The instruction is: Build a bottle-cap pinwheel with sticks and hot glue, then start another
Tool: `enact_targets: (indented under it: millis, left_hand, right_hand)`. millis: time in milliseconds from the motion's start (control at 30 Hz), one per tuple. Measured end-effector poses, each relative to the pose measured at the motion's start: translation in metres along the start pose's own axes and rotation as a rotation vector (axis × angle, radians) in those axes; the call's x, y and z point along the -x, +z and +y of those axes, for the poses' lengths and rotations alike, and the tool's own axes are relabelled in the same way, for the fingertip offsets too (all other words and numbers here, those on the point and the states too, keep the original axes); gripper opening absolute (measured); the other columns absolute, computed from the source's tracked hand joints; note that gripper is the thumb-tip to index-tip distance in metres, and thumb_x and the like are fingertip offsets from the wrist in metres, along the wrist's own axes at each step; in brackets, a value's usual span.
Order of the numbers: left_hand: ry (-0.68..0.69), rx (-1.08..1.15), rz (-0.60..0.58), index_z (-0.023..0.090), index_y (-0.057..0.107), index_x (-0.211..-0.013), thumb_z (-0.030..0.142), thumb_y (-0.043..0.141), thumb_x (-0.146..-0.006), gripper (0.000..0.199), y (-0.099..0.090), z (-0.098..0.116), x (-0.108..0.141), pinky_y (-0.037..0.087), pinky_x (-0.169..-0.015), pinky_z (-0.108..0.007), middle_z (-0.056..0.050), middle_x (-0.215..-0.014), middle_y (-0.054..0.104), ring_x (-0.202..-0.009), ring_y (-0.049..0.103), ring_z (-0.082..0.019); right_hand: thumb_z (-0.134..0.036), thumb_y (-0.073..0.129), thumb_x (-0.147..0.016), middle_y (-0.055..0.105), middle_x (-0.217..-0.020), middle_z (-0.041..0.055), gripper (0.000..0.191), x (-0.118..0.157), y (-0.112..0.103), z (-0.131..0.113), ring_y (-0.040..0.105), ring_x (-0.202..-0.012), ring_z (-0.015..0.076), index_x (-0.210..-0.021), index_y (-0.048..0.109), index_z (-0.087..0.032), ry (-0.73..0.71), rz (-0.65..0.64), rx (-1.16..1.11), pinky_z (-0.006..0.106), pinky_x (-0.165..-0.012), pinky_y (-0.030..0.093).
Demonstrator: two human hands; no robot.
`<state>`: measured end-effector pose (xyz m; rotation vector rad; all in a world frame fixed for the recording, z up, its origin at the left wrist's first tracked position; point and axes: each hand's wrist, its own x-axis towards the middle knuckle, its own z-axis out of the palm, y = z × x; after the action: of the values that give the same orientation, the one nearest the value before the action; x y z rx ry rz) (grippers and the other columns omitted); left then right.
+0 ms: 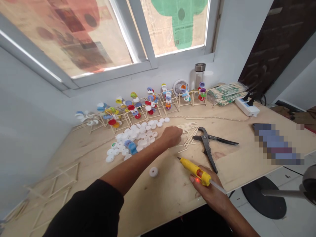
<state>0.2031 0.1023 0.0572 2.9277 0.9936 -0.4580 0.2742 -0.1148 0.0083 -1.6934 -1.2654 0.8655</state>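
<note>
My right hand is wrapped round a yellow hot glue gun; a red light glows on it and a clear glue stick sticks out of its back. The nozzle points up and left over the table. My left hand reaches across to a loose pile of short wooden sticks, its fingers curled down at the pile's left side. The fingertips are hidden, so what they hold does not show. A single white bottle cap with a hole lies in front of me. Many more white caps are heaped left of my left hand.
Black-handled pliers lie right of the sticks. Stick frames bearing coloured cap wheels line the back. Also there: a small fan, glass bottle, bagged sticks, power strip, blurred phone-like object, bare stick frames.
</note>
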Motion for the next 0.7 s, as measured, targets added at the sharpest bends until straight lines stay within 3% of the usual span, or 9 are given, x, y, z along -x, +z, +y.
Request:
enact_targets:
  millis: [200,400,567,700]
  left_hand:
    - [-0.1,-0.001,-0.061,0.017,0.067,-0.083,0.016,0.048,-0.074,0.021,-0.013,-0.034,0.034,0.046,-0.069,-0.033,-0.013,-0.089,0.07,-0.086,0.065,-0.026]
    - [-0.143,-0.004,-0.128,0.018,0.067,-0.078,0.014,0.053,-0.07,0.017,-0.009,-0.051,0.056,0.045,-0.066,-0.03,-0.011,-0.084,0.07,-0.083,0.064,-0.024]
    - [-0.128,0.012,-0.093,0.02,0.066,-0.085,0.02,0.049,-0.076,0.02,-0.001,-0.05,0.055,0.045,-0.067,-0.031,-0.011,-0.089,0.07,-0.085,0.064,-0.024]
    - [-0.067,0.127,0.002,0.023,0.065,-0.089,0.027,0.047,-0.08,0.021,0.004,-0.027,0.047,0.044,-0.066,-0.028,-0.007,-0.091,0.07,-0.084,0.064,-0.021]
  right_hand:
    - [-0.036,0.054,-0.084,0.057,-0.073,0.0015,0.02,0.0,-0.002,-0.001,0.053,-0.068,0.0162,-0.075,0.056,-0.018,-0.013,0.015,-0.025,0.028,-0.063,0.041]
    - [-0.039,0.053,-0.084,0.057,-0.074,0.0021,0.022,0.0,-0.001,0.001,0.053,-0.07,0.0176,-0.076,0.056,-0.019,-0.016,0.002,-0.009,0.028,-0.064,0.041]
    - [-0.038,0.053,-0.084,0.057,-0.073,0.0014,0.022,-0.001,0.0,0.002,0.054,-0.07,0.0177,-0.076,0.055,-0.018,-0.021,0.011,0.004,0.028,-0.064,0.04]
    - [-0.036,0.053,-0.084,0.057,-0.073,0.0013,0.019,-0.001,0.0,0.002,0.054,-0.069,0.0172,-0.077,0.056,-0.019,-0.024,0.005,0.008,0.028,-0.064,0.04]
